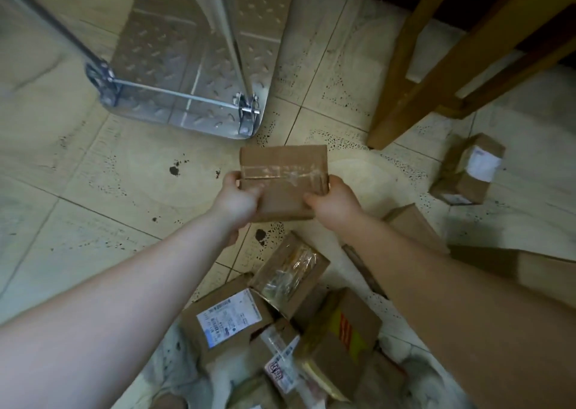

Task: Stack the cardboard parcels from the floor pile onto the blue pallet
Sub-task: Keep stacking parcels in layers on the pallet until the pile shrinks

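Head view: parcel (282,174) above open floor (124,165).

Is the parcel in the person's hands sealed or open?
Sealed: clear tape runs across the flap seam of the parcel, held off the floor by the left hand and right hand.

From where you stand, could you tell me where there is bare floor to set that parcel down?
Bare tile lies left of the held parcel, between the metal cart and the left hand. A smaller patch lies between the wooden frame and the lone labelled box. The floor pile below both arms is crowded; the right hand hangs just above it.
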Available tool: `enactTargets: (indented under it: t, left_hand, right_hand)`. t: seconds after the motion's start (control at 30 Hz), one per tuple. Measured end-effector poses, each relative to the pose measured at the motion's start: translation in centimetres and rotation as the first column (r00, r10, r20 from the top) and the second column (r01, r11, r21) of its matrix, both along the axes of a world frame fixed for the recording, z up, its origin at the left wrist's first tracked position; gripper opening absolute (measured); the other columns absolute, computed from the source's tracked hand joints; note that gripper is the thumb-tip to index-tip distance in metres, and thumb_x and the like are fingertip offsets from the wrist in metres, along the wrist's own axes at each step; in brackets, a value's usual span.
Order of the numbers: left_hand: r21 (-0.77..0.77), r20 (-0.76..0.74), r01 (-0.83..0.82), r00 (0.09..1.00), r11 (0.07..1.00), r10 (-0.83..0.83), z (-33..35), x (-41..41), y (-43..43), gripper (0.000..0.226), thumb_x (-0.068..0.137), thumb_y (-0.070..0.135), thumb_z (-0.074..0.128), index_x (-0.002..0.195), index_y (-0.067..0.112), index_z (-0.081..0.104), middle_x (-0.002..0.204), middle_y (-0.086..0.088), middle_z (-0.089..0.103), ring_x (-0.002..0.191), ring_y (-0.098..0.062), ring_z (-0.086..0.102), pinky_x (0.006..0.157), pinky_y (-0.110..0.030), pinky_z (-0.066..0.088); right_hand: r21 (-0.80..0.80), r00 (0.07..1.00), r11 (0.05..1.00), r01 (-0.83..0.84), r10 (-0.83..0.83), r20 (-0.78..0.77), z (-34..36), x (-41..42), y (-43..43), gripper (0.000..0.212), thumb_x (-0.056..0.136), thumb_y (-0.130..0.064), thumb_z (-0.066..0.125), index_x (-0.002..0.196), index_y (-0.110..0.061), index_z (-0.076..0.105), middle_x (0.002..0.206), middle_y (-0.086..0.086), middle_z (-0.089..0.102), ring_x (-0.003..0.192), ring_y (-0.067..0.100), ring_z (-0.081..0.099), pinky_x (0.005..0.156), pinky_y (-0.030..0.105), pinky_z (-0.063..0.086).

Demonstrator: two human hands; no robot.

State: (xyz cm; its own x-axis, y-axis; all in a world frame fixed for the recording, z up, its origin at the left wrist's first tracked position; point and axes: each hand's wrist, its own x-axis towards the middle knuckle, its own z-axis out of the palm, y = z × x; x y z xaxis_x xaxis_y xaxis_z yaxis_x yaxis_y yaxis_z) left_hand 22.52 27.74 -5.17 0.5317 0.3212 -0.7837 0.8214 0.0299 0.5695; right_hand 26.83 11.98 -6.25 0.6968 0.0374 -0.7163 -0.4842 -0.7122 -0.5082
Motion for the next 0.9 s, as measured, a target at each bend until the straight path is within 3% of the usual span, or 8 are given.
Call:
enactTargets:
  t: [0.13,0.23,0.3,0.47,0.63,0.7,0.8,0.9]
  left_hand:
    - [-0.012,0.049,-0.021,0.999,1.0,0.021,10.5,-2.0,0.6,0.033,0.096,0.025,0.054,0.12,0.024,0.032,0.099,0.001,0.05,0.082,-0.019,0.057,0.07,-0.042,0.056]
    - [0.032,0.059,0.077,0.995,0.997,-0.079,18.6,-3.9,0.5,0.033,0.095,0.027,0.056,0.119,0.024,0.033,0.118,-0.006,0.052,0.098,-0.026,0.056,0.087,-0.05,0.053]
    - [0.01,0.091,0.152,0.984,0.988,-0.152,25.2,-5.3,0.1,0.041,0.095,0.025,0.055,0.129,0.023,0.031,0.127,-0.007,0.05,0.106,-0.028,0.055,0.093,-0.053,0.05]
    - [0.001,0.205,0.281,0.939,0.96,-0.275,39.1,-9.1,-1.6,0.046,0.095,0.022,0.055,0.139,0.022,0.041,0.128,-0.003,0.057,0.109,-0.025,0.058,0.093,-0.05,0.051]
    - [0.056,0.397,0.216,0.891,0.975,-0.221,50.0,-14.1,-5.4,0.048,0.094,0.017,0.057,0.139,0.022,0.044,0.123,0.001,0.058,0.106,-0.019,0.058,0.094,-0.038,0.05]
    - [0.058,0.468,0.171,0.865,0.984,-0.178,53.6,-16.3,-7.1,0.041,0.092,0.032,0.059,0.132,0.025,0.048,0.117,0.004,0.06,0.102,-0.015,0.059,0.092,-0.036,0.05]
    - [0.008,0.541,0.121,0.834,0.993,-0.106,59.0,-18.9,-9.4,0.047,0.085,0.061,0.051,0.11,0.021,0.057,0.106,0.002,0.069,0.093,-0.015,0.065,0.083,-0.037,0.055]
    - [-0.039,0.621,0.131,0.78,0.991,-0.079,64.1,-20.8,-10.7,0.042,0.096,0.053,0.04,0.091,0.02,0.065,0.09,0.0,0.075,0.086,-0.017,0.07,0.082,-0.037,0.056]
  right_hand:
    - [0.021,0.991,0.992,0.121,-0.122,0.053,10.9,-3.3,-0.3,0.051,0.09,-0.031,0.06,0.136,-0.017,0.042,0.128,0.005,0.055,0.111,0.025,0.057,0.096,0.044,0.049]
    - [0.058,0.967,0.969,0.242,-0.246,0.07,20.2,-6.3,-0.8,0.065,0.089,-0.041,0.059,0.144,-0.021,0.033,0.136,0.001,0.05,0.121,0.023,0.051,0.1,0.042,0.045]
    - [0.05,0.949,0.953,0.3,-0.303,0.086,27.1,-8.4,-1.5,0.057,0.089,-0.046,0.057,0.138,-0.02,0.042,0.131,0.001,0.055,0.114,0.019,0.054,0.095,0.035,0.046]
    - [0.1,0.934,0.951,0.293,-0.307,0.18,41.5,-13.3,-4.4,0.039,0.094,-0.039,0.056,0.129,-0.023,0.051,0.119,-0.004,0.059,0.099,0.011,0.057,0.069,0.019,0.049]
    - [0.198,0.904,0.953,0.23,-0.284,0.319,51.5,-17.4,-8.4,0.048,0.094,-0.033,0.059,0.138,-0.02,0.043,0.127,0.0,0.056,0.102,0.013,0.054,0.084,0.027,0.047]
    - [0.236,0.893,0.951,0.199,-0.275,0.356,55.1,-19.1,-9.9,0.049,0.094,-0.028,0.061,0.138,-0.02,0.041,0.127,0.001,0.055,0.105,0.016,0.055,0.087,0.029,0.048]
    - [0.277,0.876,0.947,0.162,-0.268,0.402,60.2,-21.5,-12.5,0.048,0.091,-0.033,0.064,0.131,-0.021,0.04,0.117,-0.002,0.056,0.1,0.015,0.057,0.07,0.022,0.049]
    - [0.346,0.833,0.918,0.193,-0.339,0.437,64.9,-23.5,-14.4,0.051,0.089,-0.058,0.054,0.122,-0.02,0.046,0.108,-0.004,0.059,0.096,0.015,0.059,0.074,0.03,0.052]
